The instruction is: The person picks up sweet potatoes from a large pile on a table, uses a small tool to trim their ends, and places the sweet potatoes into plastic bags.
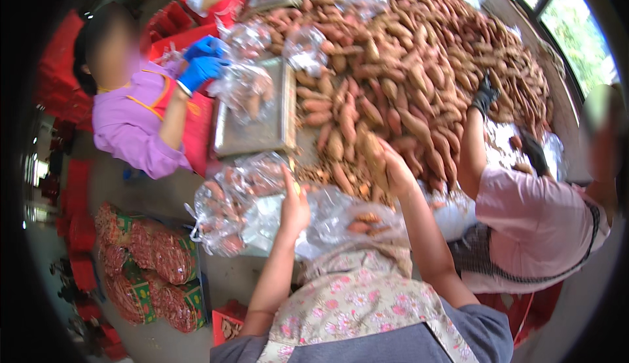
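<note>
My right hand (pixel 399 169) grips a large tan sweet potato (pixel 372 154) above the near edge of the heap of sweet potatoes (pixel 393 78). My left hand (pixel 295 210) is raised over clear plastic, with its index finger pointing away from me. A small yellow thing (pixel 296 188) shows by its fingertips; whether it is held I cannot tell. Below my hands lies a clear plastic bag (pixel 329 230) with a few sweet potatoes (pixel 366 223) in it. Left of my left hand are filled, tied plastic bags (pixel 231 210).
A metal-topped scale (pixel 253 134) bears a bag of sweet potatoes (pixel 253 92). At left, a person in blue gloves (pixel 204 63) handles bags. Someone on the right reaches over the heap in dark gloves (pixel 486 95). Packed net sacks (pixel 152 260) and a red crate (pixel 228 319) stand below.
</note>
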The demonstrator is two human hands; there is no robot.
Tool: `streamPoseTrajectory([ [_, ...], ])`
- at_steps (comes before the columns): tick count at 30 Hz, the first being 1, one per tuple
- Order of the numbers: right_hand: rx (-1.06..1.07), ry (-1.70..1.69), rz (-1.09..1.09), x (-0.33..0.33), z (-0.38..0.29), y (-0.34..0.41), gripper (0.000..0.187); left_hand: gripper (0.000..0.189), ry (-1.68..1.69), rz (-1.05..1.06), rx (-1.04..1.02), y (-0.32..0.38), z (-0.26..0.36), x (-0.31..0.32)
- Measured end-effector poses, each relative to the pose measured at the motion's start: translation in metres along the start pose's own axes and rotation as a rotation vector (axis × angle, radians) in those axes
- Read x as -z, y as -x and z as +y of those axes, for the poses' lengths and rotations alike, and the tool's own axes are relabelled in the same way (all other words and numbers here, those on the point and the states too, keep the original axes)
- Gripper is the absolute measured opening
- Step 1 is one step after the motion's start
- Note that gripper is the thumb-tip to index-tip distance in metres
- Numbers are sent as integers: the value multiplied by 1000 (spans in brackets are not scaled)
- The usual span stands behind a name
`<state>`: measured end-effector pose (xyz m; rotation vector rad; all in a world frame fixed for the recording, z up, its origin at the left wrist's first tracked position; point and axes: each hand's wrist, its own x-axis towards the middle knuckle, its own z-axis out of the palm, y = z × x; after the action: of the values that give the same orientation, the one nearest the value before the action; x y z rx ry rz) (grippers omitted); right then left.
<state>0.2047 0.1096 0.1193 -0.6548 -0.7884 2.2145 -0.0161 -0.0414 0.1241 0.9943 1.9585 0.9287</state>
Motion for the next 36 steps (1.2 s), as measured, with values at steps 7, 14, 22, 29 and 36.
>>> streamPoseTrajectory([
  [7,197,471,77,-36,-20,54,55,36,-277,56,-472,-2,58,-23],
  [14,412,958,189,-59,-22,75,54,53,-216,24,-649,7,93,-33],
  [22,395,985,269,-55,-24,79,53,85,-235,-143,-451,5,88,-29],
  [29,427,890,253,-58,-18,70,52,36,-38,0,-560,8,87,-33],
  [36,352,1049,64,-42,-25,67,56,14,37,-127,-692,-8,117,-44],
])
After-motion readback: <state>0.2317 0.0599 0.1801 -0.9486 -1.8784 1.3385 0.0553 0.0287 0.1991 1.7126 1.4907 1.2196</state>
